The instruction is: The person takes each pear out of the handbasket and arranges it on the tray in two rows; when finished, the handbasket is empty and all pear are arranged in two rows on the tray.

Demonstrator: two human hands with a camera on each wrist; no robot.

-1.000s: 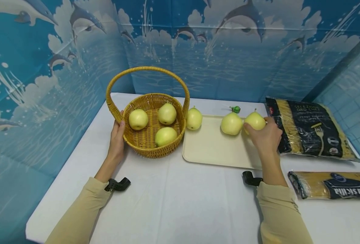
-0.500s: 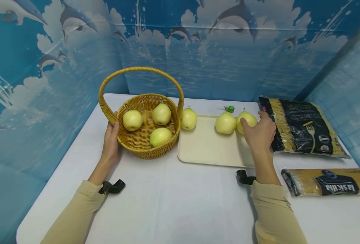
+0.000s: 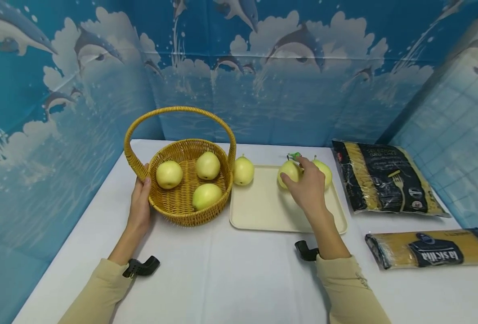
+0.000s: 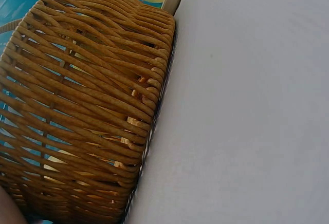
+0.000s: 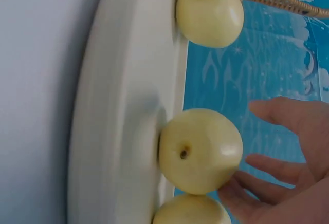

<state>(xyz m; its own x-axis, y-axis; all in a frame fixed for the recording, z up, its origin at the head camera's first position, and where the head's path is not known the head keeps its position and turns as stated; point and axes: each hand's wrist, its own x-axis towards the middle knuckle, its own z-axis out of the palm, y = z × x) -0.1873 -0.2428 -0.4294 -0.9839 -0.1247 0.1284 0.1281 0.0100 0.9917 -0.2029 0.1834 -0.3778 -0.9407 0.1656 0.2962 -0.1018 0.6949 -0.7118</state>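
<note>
My left hand (image 3: 139,204) holds the left side of a round wicker basket (image 3: 182,218) by its rim, near the foot of the tall handle. Inside lie three yellow-green pears, one of them at the front (image 3: 207,196). On the cream tray (image 3: 259,211) stand three more: a left pear (image 3: 243,171) beside the basket, a middle pear (image 3: 289,173), and a right pear (image 3: 323,173) partly behind my hand. My right hand (image 3: 309,186) is over the middle pear, fingers and thumb spread around it. In the right wrist view the thumb is apart from this pear (image 5: 200,149), while fingertips lie close against its side.
A small green object (image 3: 294,155) lies behind the tray. To the right are a black-and-gold pasta bag (image 3: 388,180) and a long spaghetti packet (image 3: 433,248) on the white table (image 3: 239,279). A dolphin-print curtain (image 3: 239,103) stands behind and at the sides.
My right hand has left the right pear and moved left to the middle one. The left hand stays at the basket. The head view has shifted a little.
</note>
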